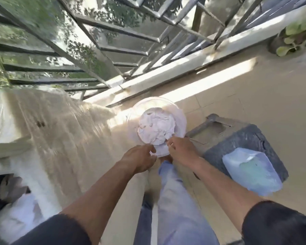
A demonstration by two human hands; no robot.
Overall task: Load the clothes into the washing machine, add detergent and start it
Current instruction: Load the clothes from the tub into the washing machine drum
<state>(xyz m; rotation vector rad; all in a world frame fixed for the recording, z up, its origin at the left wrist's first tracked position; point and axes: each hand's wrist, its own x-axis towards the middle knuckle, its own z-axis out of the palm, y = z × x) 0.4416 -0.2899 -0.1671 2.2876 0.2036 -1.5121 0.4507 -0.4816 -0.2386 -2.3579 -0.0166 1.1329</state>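
beige tiled floor [219,106], sunlit; metal window grille [95,50] above ledge.

Left: covered washing machine [48,124] blocks.
Right: grey stool [240,138] with detergent bag [251,172] crowds basin [181,117].
Ahead: open floor [254,96].

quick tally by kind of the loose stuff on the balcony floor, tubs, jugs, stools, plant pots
clear plastic tub, holding white clothes: 1
pale blue detergent jug: 1
grey stool under the jug: 1
plant pot by the railing: 1
total: 4
Both hands, left hand and right hand, grip the clothes at the tub's near rim.
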